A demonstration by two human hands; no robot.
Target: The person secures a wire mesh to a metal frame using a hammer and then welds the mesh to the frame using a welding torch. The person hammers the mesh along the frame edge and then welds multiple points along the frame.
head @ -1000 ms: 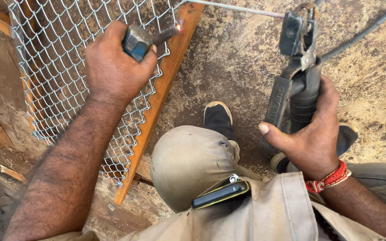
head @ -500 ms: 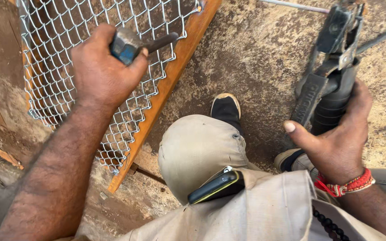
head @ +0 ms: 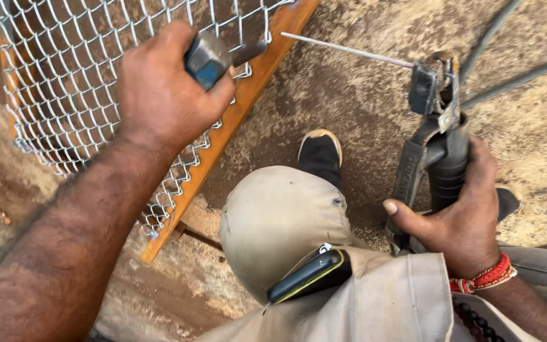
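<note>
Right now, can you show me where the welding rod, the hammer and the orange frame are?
welding rod (head: pixel 349 49): head view, middle of the thin bare rod.
hammer (head: pixel 207 60): head view, blue-grey part gripped by the left hand (head: pixel 166 95).
orange frame (head: pixel 223 133): head view, right bar beside the wire mesh.

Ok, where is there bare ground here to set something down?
Bare ground lies between the orange frame, the shoe and the electrode holder in the right hand. It is crowded at the wire mesh, where the left hand grips a hammer.
</note>
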